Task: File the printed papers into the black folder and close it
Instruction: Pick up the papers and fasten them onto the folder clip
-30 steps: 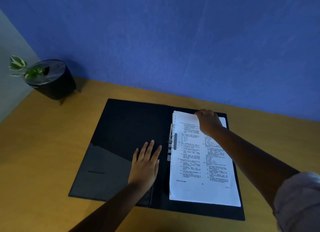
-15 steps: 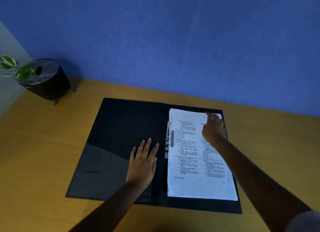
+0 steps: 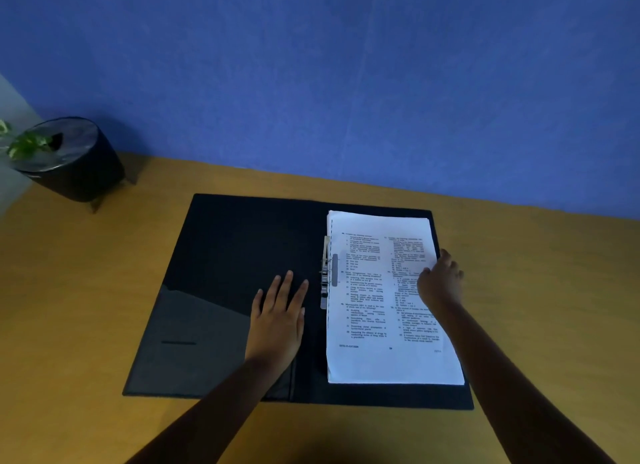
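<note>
The black folder [image 3: 228,256] lies open flat on the wooden desk. A stack of printed papers [image 3: 370,311] rests on its right half, beside the metal clip [image 3: 325,273] at the spine. My left hand [image 3: 278,320] lies flat, fingers spread, on the left inner cover near the spine. My right hand [image 3: 441,282] sits at the right edge of the paper stack, fingers curled over that edge; I cannot tell whether it pinches any sheets.
A black round pot [image 3: 74,160] with a small green plant [image 3: 24,143] stands at the desk's back left corner. A blue wall runs right behind the folder. Bare wooden desk [image 3: 69,290] surrounds the folder on the left, right and front.
My right hand has moved from the top edge of the papers down and right to their right edge. The left hand stays flat on the left cover.
</note>
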`<action>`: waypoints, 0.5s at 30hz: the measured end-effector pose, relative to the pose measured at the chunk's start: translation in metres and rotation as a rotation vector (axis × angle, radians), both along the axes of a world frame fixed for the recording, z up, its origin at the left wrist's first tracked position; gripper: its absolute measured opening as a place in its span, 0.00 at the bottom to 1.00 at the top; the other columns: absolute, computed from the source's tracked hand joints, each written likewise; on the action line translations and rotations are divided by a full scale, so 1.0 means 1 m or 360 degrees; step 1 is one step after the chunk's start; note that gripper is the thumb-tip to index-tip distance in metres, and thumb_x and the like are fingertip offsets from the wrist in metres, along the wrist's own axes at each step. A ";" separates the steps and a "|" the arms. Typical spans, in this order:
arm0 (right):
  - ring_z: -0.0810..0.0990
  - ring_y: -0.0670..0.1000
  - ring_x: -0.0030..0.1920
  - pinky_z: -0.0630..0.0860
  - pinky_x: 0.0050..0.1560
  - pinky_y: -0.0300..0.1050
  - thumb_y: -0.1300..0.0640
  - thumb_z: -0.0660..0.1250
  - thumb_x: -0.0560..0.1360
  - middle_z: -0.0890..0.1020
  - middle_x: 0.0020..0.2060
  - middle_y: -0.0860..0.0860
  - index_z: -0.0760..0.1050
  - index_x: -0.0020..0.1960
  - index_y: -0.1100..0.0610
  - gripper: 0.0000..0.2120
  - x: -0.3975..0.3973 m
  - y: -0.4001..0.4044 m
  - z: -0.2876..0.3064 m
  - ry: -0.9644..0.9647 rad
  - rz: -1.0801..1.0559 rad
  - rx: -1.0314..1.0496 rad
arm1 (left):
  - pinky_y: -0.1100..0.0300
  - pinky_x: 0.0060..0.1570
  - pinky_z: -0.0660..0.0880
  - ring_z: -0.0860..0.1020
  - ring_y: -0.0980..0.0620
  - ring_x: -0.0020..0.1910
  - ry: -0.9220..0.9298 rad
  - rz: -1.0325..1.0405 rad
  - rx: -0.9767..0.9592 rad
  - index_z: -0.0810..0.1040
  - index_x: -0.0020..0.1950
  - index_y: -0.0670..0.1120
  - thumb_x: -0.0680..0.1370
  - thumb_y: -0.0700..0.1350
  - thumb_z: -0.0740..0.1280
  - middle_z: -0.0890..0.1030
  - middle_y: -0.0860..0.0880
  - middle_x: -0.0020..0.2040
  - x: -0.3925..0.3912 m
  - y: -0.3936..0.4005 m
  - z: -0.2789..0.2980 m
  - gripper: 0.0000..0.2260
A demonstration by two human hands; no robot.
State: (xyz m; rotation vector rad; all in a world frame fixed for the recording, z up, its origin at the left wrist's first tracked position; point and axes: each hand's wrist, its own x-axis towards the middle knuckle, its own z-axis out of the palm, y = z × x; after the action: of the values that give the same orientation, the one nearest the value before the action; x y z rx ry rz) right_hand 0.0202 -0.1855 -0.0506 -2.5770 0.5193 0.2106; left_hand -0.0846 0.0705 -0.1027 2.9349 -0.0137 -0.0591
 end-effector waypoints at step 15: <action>0.61 0.59 0.71 0.55 0.71 0.60 0.66 0.55 0.74 0.63 0.71 0.58 0.50 0.74 0.56 0.31 0.008 0.046 0.022 -0.0079 0.0396 -0.0279 | 0.46 0.67 0.59 0.66 0.44 0.70 -0.0021 -0.0011 0.0008 0.67 0.71 0.50 0.78 0.50 0.49 0.69 0.45 0.71 -0.001 -0.001 -0.001 0.22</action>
State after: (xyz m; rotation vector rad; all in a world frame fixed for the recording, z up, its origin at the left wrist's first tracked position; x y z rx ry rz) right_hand 0.0286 -0.1399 -0.0283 -2.8078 0.2047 0.1926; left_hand -0.0856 0.0700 -0.1037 2.9402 -0.0253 -0.0412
